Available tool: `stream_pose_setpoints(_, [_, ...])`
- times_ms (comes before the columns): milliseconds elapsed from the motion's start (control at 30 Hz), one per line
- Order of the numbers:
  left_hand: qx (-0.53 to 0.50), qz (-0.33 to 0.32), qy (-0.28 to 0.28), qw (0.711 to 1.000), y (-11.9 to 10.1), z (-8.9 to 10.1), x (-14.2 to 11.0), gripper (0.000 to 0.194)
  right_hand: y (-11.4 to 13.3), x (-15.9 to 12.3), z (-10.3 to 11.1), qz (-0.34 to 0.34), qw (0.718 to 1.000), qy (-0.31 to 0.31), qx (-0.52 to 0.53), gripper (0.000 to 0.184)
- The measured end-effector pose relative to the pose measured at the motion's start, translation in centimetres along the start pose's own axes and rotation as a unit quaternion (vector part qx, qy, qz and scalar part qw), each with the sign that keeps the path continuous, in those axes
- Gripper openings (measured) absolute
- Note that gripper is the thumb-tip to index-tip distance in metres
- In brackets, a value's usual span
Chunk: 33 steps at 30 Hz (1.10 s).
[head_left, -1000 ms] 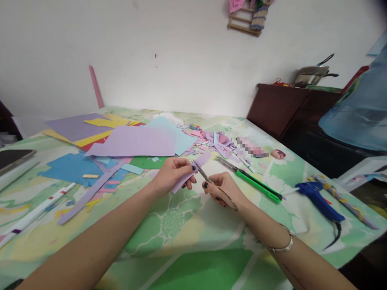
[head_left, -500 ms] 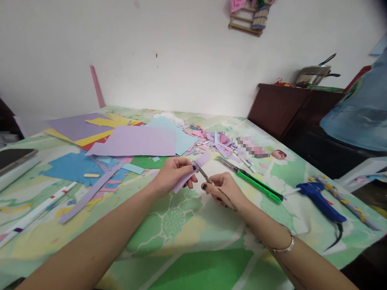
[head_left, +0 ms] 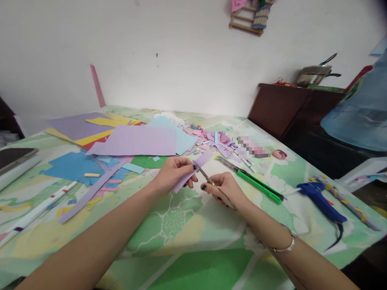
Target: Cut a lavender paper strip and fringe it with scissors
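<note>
My left hand (head_left: 172, 174) pinches a lilac paper strip (head_left: 194, 168) above the green patterned table (head_left: 184, 223), fingers closed on it. My right hand (head_left: 224, 189) is wrapped round the handles of a pair of scissors (head_left: 208, 179), whose blades meet the strip's edge. Both hands hover near the middle of the table, close together.
Sheets of lilac (head_left: 135, 141), blue (head_left: 71, 166) and yellow paper (head_left: 104, 123) and many scraps lie behind the hands. A green utility knife (head_left: 257, 186), a blue glue gun (head_left: 319, 199), a striped stick (head_left: 349, 208), a white ruler (head_left: 35, 216) and a tablet (head_left: 6, 159) lie around. A dark cabinet (head_left: 289, 107) stands on the right.
The scissors have closed slightly on the strip; the hands stay nearly where they were.
</note>
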<state>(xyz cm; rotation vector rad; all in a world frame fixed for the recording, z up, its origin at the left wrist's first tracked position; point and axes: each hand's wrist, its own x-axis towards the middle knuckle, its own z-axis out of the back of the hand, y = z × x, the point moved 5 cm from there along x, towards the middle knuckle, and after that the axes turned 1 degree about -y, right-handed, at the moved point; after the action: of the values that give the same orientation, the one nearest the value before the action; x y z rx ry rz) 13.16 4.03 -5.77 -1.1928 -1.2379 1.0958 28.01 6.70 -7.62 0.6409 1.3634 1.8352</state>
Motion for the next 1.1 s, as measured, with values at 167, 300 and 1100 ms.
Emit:
stream_pose_setpoints(167, [-0.004, 0.003, 0.0, 1.0, 0.07, 0.05, 0.05, 0.017, 0.04, 0.02, 0.02, 0.007, 1.0, 0.004, -0.003, 0.041])
stream_pose_setpoints(300, [0.002, 0.007, -0.003, 1.0, 0.08, 0.09, 0.08, 0.017, 0.09, -0.06, -0.04, 0.001, 1.0, 0.001, -0.011, 0.042])
stream_pose_setpoints(1100, [0.003, 0.008, -0.008, 1.0, 0.08, 0.0, 0.03, 0.017, 0.11, -0.1, -0.13, 0.013, 1.0, 0.01, 0.004, 0.037])
